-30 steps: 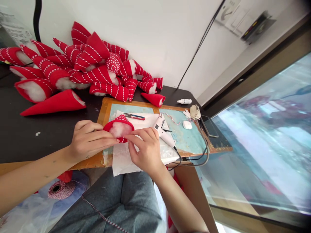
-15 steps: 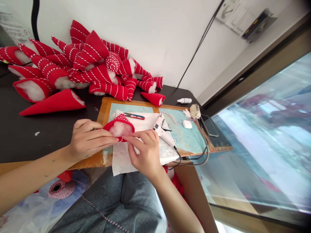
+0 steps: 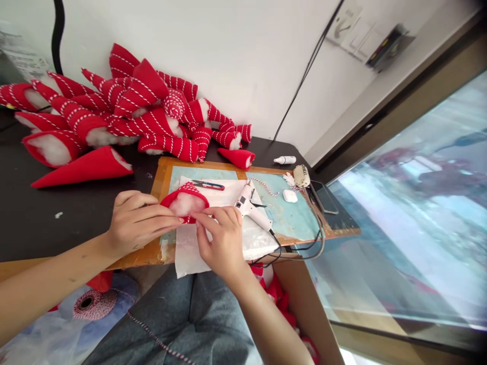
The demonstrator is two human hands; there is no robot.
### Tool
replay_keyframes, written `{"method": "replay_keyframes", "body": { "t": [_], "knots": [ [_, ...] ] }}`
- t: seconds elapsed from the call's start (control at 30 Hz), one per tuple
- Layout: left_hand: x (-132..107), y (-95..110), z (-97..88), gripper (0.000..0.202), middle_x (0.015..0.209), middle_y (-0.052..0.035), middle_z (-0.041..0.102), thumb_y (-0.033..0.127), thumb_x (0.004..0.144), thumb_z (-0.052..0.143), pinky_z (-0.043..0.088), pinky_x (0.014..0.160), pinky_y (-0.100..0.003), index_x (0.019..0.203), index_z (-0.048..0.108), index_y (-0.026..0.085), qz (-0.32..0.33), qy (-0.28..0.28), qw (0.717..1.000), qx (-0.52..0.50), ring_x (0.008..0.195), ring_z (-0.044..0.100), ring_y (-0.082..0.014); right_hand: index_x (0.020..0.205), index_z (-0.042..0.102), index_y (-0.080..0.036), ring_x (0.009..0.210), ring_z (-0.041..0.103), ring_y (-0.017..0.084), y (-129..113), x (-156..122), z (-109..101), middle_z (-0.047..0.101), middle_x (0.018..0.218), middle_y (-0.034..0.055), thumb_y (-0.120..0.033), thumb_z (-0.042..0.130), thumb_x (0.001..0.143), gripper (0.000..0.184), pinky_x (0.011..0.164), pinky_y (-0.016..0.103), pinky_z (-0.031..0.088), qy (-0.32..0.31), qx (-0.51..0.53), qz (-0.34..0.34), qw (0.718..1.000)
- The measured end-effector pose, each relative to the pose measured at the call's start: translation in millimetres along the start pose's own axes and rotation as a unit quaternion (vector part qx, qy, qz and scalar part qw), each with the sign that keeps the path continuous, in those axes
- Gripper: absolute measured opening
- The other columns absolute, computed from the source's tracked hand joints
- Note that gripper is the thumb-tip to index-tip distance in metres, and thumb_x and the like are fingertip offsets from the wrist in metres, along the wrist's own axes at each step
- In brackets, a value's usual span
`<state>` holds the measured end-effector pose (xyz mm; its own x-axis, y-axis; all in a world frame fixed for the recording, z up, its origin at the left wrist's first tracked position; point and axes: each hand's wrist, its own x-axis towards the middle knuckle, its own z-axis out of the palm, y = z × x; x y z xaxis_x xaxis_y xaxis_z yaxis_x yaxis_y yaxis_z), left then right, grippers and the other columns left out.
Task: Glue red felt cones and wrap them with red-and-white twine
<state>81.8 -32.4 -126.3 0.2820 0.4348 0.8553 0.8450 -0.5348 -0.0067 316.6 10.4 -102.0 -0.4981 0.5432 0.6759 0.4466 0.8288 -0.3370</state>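
A stuffed cone of red fabric with white stitched stripes [image 3: 185, 203] sits upright on its open end between the two hands, its white fluffy filling showing. The left hand [image 3: 140, 223] comes in from 9 o'clock, its fingers closed around the cone's lower edge. The right hand [image 3: 222, 238] lies at the cone's 4 o'clock, gripping the same edge between fingertips and thumb.

Under them lies a crinkled white paper sheet [image 3: 190, 253] on a wooden board with a pale blue painted top [image 3: 289, 223]. At the cone's 3 o'clock stands a white hot glue gun [image 3: 249, 205], its black cord trailing toward 5 o'clock. Red-handled thread snips [image 3: 208, 185] lie at 1 o'clock, just beyond the cone.

The board rests on a black counter [image 3: 57, 233]. Toward 11 o'clock, a heap of red striped stuffed cones [image 3: 114, 111] leans against the wall, with a plain red felt cone [image 3: 81, 167] lying at its front. At 6 o'clock, a spool of red-and-white twine [image 3: 94, 304] sits beside the person's grey trousers [image 3: 171, 324].
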Motion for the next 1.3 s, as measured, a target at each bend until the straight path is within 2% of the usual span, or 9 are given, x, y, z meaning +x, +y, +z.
{"method": "replay_keyframes", "body": {
  "t": [0.13,0.27,0.57,0.7,0.8,0.93,1.03,1.2,1.3],
  "knots": [
    [2,0,0.0,0.018,0.082,0.0067,0.087,0.033,0.109,0.067,0.041,0.087,-0.041,0.101,0.083,0.038,-0.003,-0.001,1.000,0.008,0.085,0.065,-0.0222,0.115,0.082,-0.025,0.099,0.067,0.023,-1,1,0,0.080,0.105,0.0049,-0.013,0.065,0.101,0.025,0.096,0.040,0.046,-0.035,-0.002,0.025,0.999],
    [5,-4,0.0,0.006,0.083,0.0065,0.087,0.031,0.101,0.079,0.041,0.083,-0.039,0.097,0.082,0.034,-0.009,0.005,1.000,-0.004,0.080,0.065,-0.0207,0.116,0.080,-0.022,0.100,0.066,0.024,-3,2,-2,0.079,0.106,0.0073,-0.019,0.063,0.103,0.022,0.098,0.042,0.047,0.044,-0.005,0.002,0.999],
    [12,-4,-1.8,0.018,0.081,0.0056,0.087,0.037,0.101,0.076,0.040,0.083,-0.039,0.086,0.085,0.036,-0.071,-0.020,0.997,-0.036,0.079,0.066,-0.0210,0.118,0.082,-0.028,0.105,0.068,0.024,-5,4,4,0.082,0.108,0.0053,-0.030,0.074,0.103,0.017,0.102,0.043,0.047,0.049,0.003,0.007,0.999],
    [29,1,-5.7,0.024,0.080,0.0019,0.085,0.044,0.100,0.077,0.042,0.085,-0.039,0.081,0.082,0.031,-0.099,-0.040,0.991,-0.076,0.081,0.066,-0.0214,0.105,0.085,-0.028,0.104,0.071,0.022,-3,20,2,0.081,0.102,0.0032,-0.037,0.083,0.098,0.012,0.100,0.039,0.049,0.032,0.065,0.040,0.997],
    [52,8,-15.3,0.025,0.086,-0.0012,0.083,0.049,0.098,0.077,0.049,0.081,-0.036,0.090,0.077,0.026,-0.155,-0.049,0.979,-0.121,0.081,0.069,-0.0206,0.118,0.081,-0.026,0.109,0.072,0.022,1,35,-7,0.080,0.112,0.0056,-0.036,0.083,0.098,0.023,0.104,0.040,0.051,0.022,0.093,0.049,0.994],
    [86,20,-33.2,0.041,0.089,0.0000,0.078,0.044,0.076,0.094,0.054,0.071,-0.029,0.099,0.067,0.023,-0.386,-0.024,0.869,-0.308,0.080,0.073,-0.0193,0.152,0.053,-0.023,0.134,0.067,0.028,0,42,-19,0.066,0.146,0.0163,-0.045,0.092,0.087,0.078,0.112,0.045,0.056,0.044,0.192,0.090,0.976],
    [101,31,-43.3,0.047,0.082,0.0025,0.075,0.036,0.066,0.099,0.053,0.064,-0.024,0.096,0.066,0.024,-0.468,0.001,0.780,-0.416,0.073,0.071,-0.0163,0.163,0.032,-0.026,0.129,0.071,0.030,-7,37,-22,0.059,0.154,0.0206,-0.050,0.098,0.077,0.111,0.103,0.047,0.063,0.005,0.306,0.177,0.935],
    [91,42,-50.7,0.048,0.076,0.0036,0.076,0.047,0.069,0.100,0.051,0.059,-0.023,0.099,0.070,0.025,-0.530,-0.044,0.694,-0.485,0.065,0.068,-0.0152,0.160,0.022,-0.032,0.098,0.079,0.022,-17,26,-19,0.071,0.128,0.0089,-0.048,0.092,0.083,0.105,0.085,0.042,0.070,-0.046,0.478,0.226,0.848],
    [78,45,-52.9,0.046,0.075,0.0034,0.077,0.049,0.070,0.100,0.051,0.060,-0.023,0.098,0.073,0.025,-0.551,-0.066,0.686,-0.470,0.066,0.068,-0.0152,0.157,0.026,-0.031,0.097,0.078,0.021,-18,19,-20,0.068,0.127,0.0082,-0.041,0.093,0.081,0.102,0.086,0.040,0.069,-0.006,0.458,0.218,0.862]
  ]
}}
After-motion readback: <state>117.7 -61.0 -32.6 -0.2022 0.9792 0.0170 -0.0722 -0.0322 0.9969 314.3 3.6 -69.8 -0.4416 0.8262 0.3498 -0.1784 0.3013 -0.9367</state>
